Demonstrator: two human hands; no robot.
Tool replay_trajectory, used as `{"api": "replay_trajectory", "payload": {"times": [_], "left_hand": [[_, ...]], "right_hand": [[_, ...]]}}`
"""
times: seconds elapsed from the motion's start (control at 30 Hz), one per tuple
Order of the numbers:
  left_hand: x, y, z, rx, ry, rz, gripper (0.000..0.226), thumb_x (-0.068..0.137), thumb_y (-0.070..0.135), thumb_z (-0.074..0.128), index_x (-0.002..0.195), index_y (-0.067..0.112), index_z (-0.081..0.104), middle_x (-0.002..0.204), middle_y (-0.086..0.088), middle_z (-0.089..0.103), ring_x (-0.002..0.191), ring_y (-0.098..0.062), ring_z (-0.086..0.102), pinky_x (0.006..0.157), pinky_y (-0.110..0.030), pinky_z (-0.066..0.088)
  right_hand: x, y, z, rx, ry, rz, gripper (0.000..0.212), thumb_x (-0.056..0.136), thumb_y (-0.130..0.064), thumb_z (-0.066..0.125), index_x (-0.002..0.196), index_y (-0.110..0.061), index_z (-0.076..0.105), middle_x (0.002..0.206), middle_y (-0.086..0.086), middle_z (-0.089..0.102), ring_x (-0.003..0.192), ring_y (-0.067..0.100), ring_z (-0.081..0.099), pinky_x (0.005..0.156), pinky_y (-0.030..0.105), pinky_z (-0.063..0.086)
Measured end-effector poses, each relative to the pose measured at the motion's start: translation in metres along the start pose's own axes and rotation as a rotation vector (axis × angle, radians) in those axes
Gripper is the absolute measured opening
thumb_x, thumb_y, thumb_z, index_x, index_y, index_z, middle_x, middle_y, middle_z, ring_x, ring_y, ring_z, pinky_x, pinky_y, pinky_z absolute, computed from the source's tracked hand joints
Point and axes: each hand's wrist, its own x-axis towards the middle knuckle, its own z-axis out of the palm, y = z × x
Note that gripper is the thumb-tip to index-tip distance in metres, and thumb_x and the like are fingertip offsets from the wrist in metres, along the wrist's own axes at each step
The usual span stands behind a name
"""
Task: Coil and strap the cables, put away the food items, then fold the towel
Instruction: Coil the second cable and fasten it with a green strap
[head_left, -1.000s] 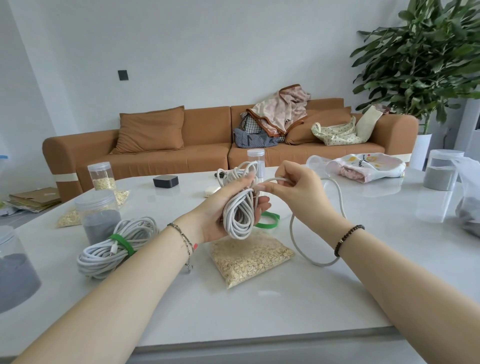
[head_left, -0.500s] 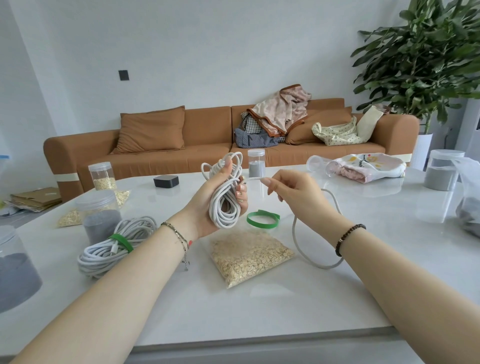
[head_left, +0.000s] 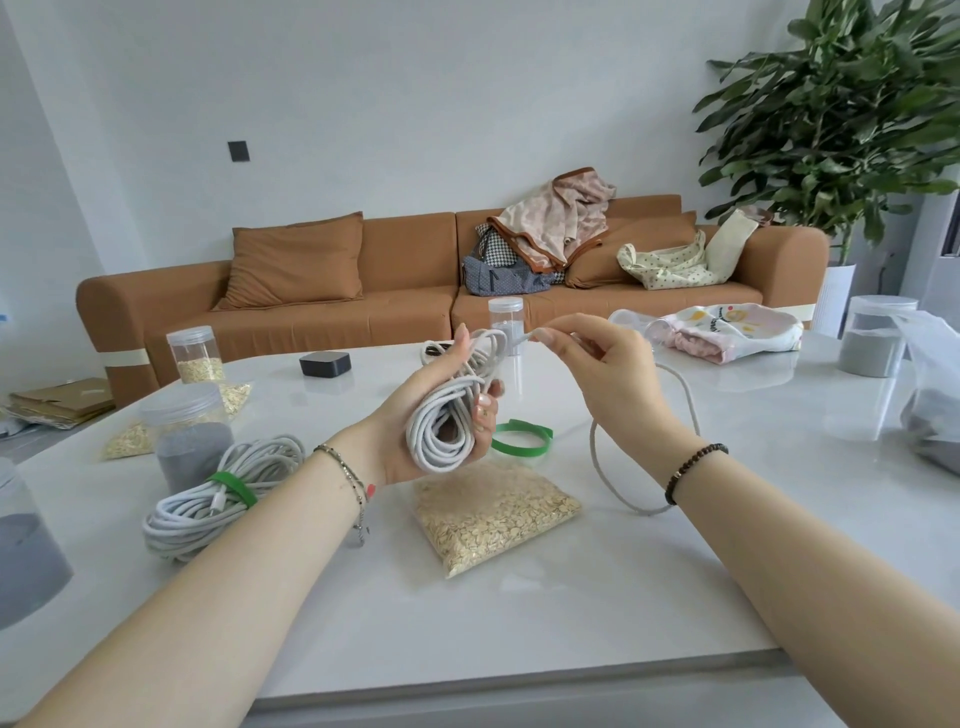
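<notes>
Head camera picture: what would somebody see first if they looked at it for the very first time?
First, the hands in the middle: the left hand holds a bundle of white cable and the right hand pinches its loose end. Below them a clear bag of oats lies on the white table, and a second cable bundle with a green strap lies to the left. Behind stands a big orange sofa.

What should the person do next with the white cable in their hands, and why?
Probably swing the right hand, which pinches the loose tail, round to lay it onto the coil gripped by the left hand. The tail hangs in a slack loop down to the table, so the coil isn't ready for the green strap lying beside it.
</notes>
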Motion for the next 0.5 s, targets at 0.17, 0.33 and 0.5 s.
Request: {"api": "replay_trajectory", "payload": {"times": [0.17, 0.33, 0.5], "left_hand": [[-0.0018, -0.0069, 0.0007, 0.150, -0.116, -0.242, 0.056, 0.072, 0.059, 0.077, 0.087, 0.008, 0.060, 0.062, -0.005, 0.058, 0.048, -0.014, 0.059, 0.049, -0.023, 0.051], [-0.0074, -0.0029, -0.0017, 0.248, -0.204, -0.426, 0.054, 0.073, 0.057, 0.080, 0.088, 0.010, 0.059, 0.061, -0.006, 0.059, 0.049, -0.017, 0.060, 0.051, -0.026, 0.051], [-0.0088, -0.0036, 0.0012, 0.337, -0.251, -0.518, 0.076, 0.060, 0.055, 0.091, 0.106, 0.008, 0.053, 0.059, -0.005, 0.059, 0.046, -0.016, 0.060, 0.050, -0.025, 0.052]], "right_hand": [[-0.0009, -0.0034, -0.0012, -0.001, -0.025, -0.076, 0.017, 0.086, -0.022, 0.078, 0.074, -0.033, 0.071, 0.069, -0.021, 0.067, 0.066, 0.002, 0.054, 0.064, 0.020, 0.042], [-0.0044, -0.0063, 0.0009, 0.120, -0.111, -0.059, 0.015, 0.077, -0.019, 0.085, 0.069, -0.023, 0.073, 0.068, -0.005, 0.070, 0.064, 0.004, 0.055, 0.061, 0.018, 0.042], [-0.0043, -0.0027, 0.0058, 0.126, -0.212, 0.029, 0.024, 0.067, -0.035, 0.085, 0.069, -0.014, 0.074, 0.055, -0.010, 0.055, 0.052, 0.002, 0.043, 0.054, 0.012, 0.033]]}}
